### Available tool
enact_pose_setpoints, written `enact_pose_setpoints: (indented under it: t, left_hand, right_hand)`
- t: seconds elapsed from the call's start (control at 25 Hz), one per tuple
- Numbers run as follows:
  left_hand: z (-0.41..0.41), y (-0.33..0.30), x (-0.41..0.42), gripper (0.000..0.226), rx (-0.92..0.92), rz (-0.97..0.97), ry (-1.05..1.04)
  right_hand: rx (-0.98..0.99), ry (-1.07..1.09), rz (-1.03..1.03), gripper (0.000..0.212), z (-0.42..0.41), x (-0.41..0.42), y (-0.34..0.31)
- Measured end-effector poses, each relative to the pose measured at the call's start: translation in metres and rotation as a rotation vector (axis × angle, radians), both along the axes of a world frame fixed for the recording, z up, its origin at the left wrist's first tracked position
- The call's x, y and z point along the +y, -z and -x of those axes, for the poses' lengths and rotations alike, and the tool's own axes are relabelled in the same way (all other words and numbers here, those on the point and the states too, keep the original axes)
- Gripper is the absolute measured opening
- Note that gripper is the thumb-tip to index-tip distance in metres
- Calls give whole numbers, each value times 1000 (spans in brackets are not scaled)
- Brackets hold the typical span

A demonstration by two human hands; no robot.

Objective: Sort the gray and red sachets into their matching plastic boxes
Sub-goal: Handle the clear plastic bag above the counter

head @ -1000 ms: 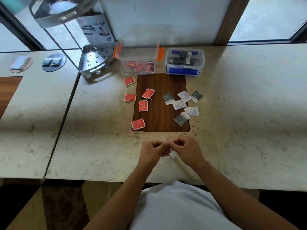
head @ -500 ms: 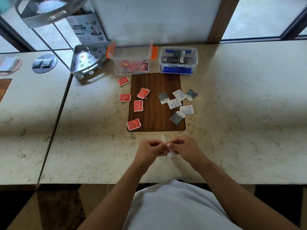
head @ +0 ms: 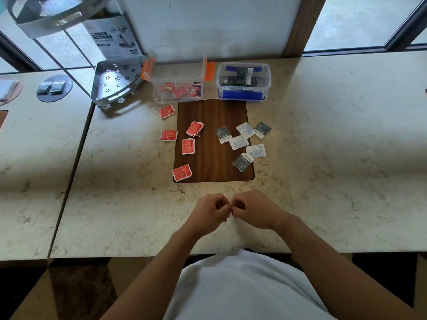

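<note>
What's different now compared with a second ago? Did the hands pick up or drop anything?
Very little. The left hand and right hand stay curled together over the table's near edge. The small white scrap that showed between the fingers earlier is now hidden, so whether it is still held cannot be told. The red sachets, gray sachets and both boxes lie as before; only the camera shifted.

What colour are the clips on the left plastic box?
Orange, on the clear plastic box; seen in the head view.

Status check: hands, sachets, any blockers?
Left hand and right hand curled together, contents hidden. Red sachets, gray sachets still loose. Boxes unobstructed.
</note>
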State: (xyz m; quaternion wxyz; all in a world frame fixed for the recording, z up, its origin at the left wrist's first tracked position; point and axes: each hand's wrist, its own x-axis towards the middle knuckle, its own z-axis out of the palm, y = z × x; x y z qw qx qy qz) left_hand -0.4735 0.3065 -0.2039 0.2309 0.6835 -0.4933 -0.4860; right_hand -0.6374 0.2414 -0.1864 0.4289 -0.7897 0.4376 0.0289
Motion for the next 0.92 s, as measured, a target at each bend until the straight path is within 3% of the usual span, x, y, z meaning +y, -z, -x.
enact_pose_setpoints:
  t: [0.36, 0.6, 0.84, 0.92]
  left_hand:
    - [4, -6, -4, 22, -139, -39, 219]
    - [-3, -2, -7, 19, -263, 42, 110]
    - [-10, -4, -8, 20, -346, 59, 63]
    - [-11, -4, -7, 17, -297, 79, -21]
  right_hand:
    - [5, -24, -47, 19, 4, -8, -3]
    - [-28, 349, 25, 32, 6, 1, 5]
    - [36, 328, 52, 33, 4, -5, -3]
    - [25, 381, 20, 35, 1, -5, -5]
